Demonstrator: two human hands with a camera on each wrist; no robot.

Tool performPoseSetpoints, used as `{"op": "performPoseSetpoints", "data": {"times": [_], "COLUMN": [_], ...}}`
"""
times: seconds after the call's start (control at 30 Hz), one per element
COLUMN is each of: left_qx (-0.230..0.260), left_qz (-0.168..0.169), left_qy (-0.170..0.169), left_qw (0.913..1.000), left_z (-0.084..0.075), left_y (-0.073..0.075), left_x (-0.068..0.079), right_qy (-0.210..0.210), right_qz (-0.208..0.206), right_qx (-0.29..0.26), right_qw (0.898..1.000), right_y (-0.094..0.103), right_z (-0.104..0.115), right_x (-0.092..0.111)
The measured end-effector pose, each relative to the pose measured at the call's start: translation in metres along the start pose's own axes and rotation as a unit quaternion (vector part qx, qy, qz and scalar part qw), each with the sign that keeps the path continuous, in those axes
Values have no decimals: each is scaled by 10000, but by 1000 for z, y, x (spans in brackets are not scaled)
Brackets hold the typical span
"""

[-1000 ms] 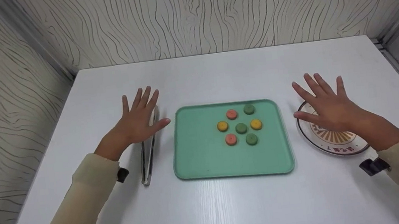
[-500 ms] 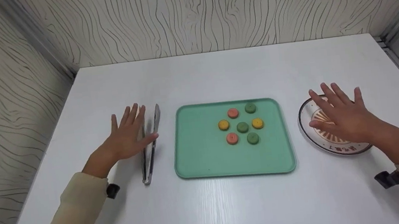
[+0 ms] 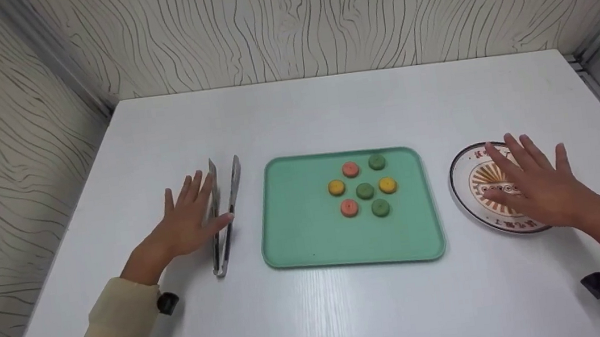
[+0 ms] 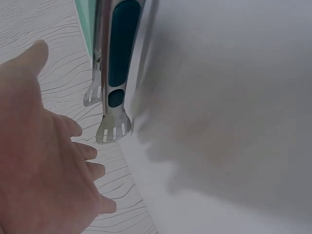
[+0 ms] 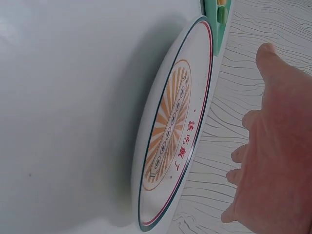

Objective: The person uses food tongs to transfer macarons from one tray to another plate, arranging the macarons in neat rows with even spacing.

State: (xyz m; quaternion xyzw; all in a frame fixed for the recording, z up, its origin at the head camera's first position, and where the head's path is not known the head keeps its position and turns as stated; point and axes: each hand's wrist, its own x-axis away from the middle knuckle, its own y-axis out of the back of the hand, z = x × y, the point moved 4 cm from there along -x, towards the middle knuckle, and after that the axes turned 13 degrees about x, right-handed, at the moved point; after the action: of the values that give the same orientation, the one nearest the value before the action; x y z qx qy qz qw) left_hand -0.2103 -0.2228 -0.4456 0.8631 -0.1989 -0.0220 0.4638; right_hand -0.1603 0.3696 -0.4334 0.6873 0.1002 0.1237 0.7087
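Note:
My left hand [image 3: 183, 223], fingers spread and straight, hovers over the left side of a pair of metal tongs [image 3: 234, 185] and holds nothing. In the left wrist view the tongs [image 4: 113, 124] show slotted tips and teal inlays. On the right, my right hand [image 3: 546, 190] is spread above a round plate [image 3: 473, 207] with a dark rim, a sunburst print and red characters. The right wrist view shows the hand [image 5: 278, 146] apart from the plate [image 5: 197, 63]. Between the hands lies a green tray [image 3: 302, 237] bearing several small round pink, yellow and green pieces.
All of this rests on a white table [image 3: 318, 315]. A wall [image 3: 282, 22] with a wood-grain line pattern stands along the back edge, and a similar one [image 3: 2, 170] rises on the left. The pieces, such as a yellow one [image 3: 336, 187], sit right of the tray's middle.
Both hands have drawn back toward the front and outward, the left to the left and the right to the right. More of the tongs and plate shows. The tray and pieces stay put.

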Motion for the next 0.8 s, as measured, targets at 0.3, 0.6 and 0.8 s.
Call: {"op": "performPoseSetpoints", "data": {"times": [0.3, 0.6, 0.8], "left_qx": [95, 531, 834], "left_qz": [-582, -756, -478], "left_qy": [-30, 306, 692], "left_qw": [9983, 9952, 9930], "left_z": [-1, -10, -12], "left_y": [-9, -21, -30], "left_x": [9, 13, 11], "right_qy": [-220, -565, -604], "right_qz": [119, 571, 508], "right_qx": [-258, -502, -480], "right_qw": [9994, 9955, 9957], "right_y": [-16, -34, -42], "right_z": [-19, -30, -34], "right_x": [20, 33, 37]}}
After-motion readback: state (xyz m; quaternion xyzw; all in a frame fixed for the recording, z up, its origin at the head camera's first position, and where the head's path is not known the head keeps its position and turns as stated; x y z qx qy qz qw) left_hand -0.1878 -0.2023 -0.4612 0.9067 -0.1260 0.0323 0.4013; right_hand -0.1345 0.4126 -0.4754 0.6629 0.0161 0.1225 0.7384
